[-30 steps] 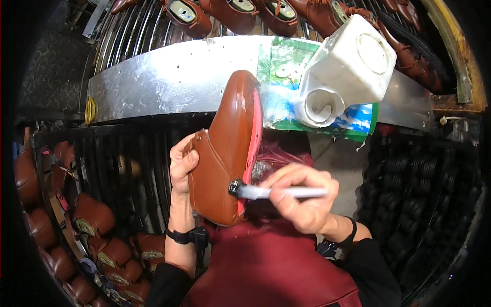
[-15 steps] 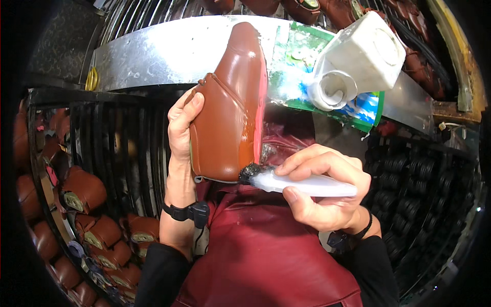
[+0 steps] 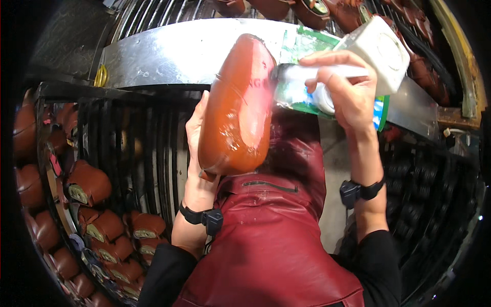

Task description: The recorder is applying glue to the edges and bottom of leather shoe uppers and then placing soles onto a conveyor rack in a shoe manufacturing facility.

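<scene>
A brown leather shoe upper (image 3: 219,107), stretched over a last, is in my left hand (image 3: 196,125), whose fingers wrap its left side. Its underside is tilted partly toward me, showing a pink sole area (image 3: 254,110) with dark stamped marks. Wet, glossy streaks cover the brown edge around the pink. My right hand (image 3: 350,89) is closed on a white-handled brush (image 3: 317,71). The dark bristles meet or nearly meet the shoe's right edge near the toe; blur hides which. Behind that hand, a white plastic jug (image 3: 381,43) is partly covered.
A metal bench (image 3: 153,53) spans the far side, with a green and blue plastic sheet (image 3: 307,38) under the jug. Several brown shoes (image 3: 89,181) fill a rack at left. A black rack (image 3: 417,179) stands at right. A red apron (image 3: 266,230) covers my lap.
The shoe has been turned so its pink underside faces more toward me. My right hand has carried the brush from the near end up to the far right edge.
</scene>
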Tool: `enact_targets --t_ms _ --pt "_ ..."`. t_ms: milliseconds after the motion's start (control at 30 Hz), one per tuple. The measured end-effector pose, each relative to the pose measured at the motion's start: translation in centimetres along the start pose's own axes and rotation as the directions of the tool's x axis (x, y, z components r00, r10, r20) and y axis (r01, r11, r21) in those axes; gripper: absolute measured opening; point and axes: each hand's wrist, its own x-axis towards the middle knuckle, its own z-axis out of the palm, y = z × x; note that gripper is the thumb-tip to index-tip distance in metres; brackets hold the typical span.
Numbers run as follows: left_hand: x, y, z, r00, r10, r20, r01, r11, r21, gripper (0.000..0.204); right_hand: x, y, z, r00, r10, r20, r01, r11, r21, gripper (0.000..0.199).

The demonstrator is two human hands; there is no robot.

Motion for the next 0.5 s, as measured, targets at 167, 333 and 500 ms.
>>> enact_targets --t_ms 167,333,500 --pt "0.9 3.3 -1.7 0.953 0.303 -0.034 -0.260 0.867 0.424 0.040 -4.9 1.6 6.5 0.838 0.426 -0.341 -0.229 0.841 0.489 0.021" --pt "6.8 9.8 2.4 0.733 0.674 0.085 -0.446 0.383 0.809 0.034 -4.5 2.2 5.9 0.732 0.562 -0.385 -0.224 0.732 0.643 0.022" --pt "21.1 23.7 4.9 0.578 0.724 0.376 -0.159 -0.351 0.923 0.045 -4.7 -0.5 5.6 0.699 0.469 -0.540 -0.153 0.836 0.527 0.024"
